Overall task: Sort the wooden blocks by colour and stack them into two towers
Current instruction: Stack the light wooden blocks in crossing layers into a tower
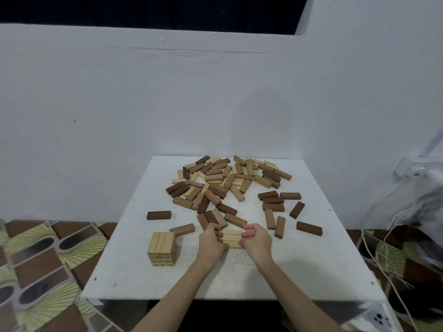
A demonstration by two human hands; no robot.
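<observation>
Together, a row of pale blocks (232, 238) lies flat near the counter's (299, 271) front, gripped at its ends by the left hand (212, 242) and right hand (256, 240). Left of them stands a pale tower (162, 252). Behind, a mixed pile (225, 180) of pale and brown blocks lies scattered.

Matt wooden blocks (223, 185) pale and dark-stained, scuffed white painted table (299, 264), glossy patterned floor (48, 259)

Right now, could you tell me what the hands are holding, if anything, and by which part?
Both hands hold a row of light blocks by its two ends: left hand on the left end, right hand on the right, fingers curled around.
</observation>
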